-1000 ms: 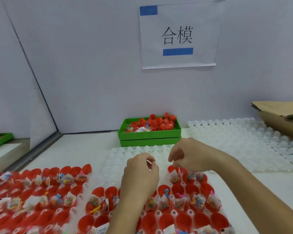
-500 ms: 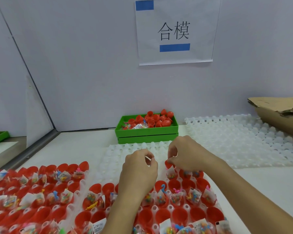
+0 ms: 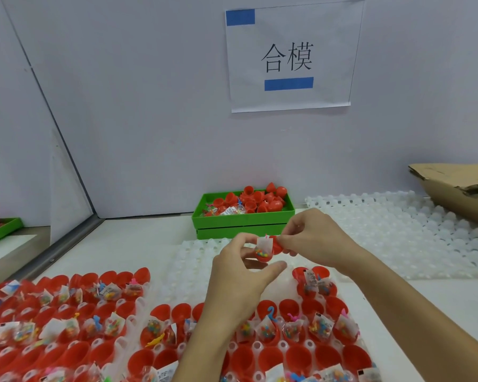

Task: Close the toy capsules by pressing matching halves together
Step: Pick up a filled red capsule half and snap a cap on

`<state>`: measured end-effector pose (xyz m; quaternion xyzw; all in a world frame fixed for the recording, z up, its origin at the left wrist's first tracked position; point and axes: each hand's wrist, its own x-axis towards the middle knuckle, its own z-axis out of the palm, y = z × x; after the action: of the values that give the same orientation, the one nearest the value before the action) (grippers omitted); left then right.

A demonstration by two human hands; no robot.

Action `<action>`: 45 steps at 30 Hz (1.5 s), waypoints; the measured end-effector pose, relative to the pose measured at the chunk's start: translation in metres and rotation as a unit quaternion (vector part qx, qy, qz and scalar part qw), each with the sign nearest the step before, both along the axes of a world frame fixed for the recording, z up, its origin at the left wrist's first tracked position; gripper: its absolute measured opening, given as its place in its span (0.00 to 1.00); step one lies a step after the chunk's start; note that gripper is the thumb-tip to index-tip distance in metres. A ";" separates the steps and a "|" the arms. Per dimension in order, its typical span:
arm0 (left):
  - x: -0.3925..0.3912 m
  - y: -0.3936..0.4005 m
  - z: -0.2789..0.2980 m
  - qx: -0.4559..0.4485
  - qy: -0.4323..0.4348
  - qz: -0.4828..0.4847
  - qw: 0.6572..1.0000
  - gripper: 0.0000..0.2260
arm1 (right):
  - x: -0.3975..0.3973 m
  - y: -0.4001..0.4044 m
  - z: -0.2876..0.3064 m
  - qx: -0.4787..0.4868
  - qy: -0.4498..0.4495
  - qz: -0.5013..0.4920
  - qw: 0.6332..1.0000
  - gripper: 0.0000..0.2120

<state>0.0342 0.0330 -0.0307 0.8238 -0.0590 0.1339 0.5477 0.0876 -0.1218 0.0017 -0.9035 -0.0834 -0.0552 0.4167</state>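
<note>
Red capsule half (image 3: 262,253) stuffed with a toy packet is gripped by the left hand (image 3: 239,274) while the right hand (image 3: 313,238) pinches its mating half (image 3: 277,244).

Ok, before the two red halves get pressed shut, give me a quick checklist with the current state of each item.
1. Left hand holds the red half with the toy packet: ok.
2. Right hand holds the other red half: ok.
3. Halves side by side, touching: ok.
4. Packet tucked fully inside: not ok, it sticks up past the rim.
5. Rims aligned: cannot tell.
6. Both lifted above the tray: ok.
</note>
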 end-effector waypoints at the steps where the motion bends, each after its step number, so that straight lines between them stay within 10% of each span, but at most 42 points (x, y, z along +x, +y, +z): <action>1: 0.000 0.000 0.001 -0.008 -0.015 0.011 1.000 0.12 | -0.001 0.001 0.001 0.005 -0.001 -0.001 1.000 0.08; 13: -0.001 -0.006 -0.002 -0.002 -0.028 0.005 1.000 0.08 | -0.038 -0.014 -0.015 0.227 -0.065 0.043 0.971 0.06; 22: -0.003 -0.011 -0.003 -0.016 -0.027 -0.034 0.999 0.16 | -0.047 -0.020 -0.033 0.275 -0.077 0.016 0.958 0.08; 30: -0.003 -0.016 0.002 -0.133 -0.015 -0.060 0.989 0.03 | -0.050 -0.024 -0.039 0.308 -0.069 0.003 0.949 0.09; 45: -0.005 -0.019 -0.002 -0.057 -0.094 -0.029 0.994 0.09 | -0.057 -0.020 -0.036 0.310 -0.085 0.022 0.947 0.09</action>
<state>0.0293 0.0143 -0.0323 0.7731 -0.1265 0.1979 0.5892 0.0308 -0.1414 -0.0341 -0.7199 -0.1170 -0.1461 0.6683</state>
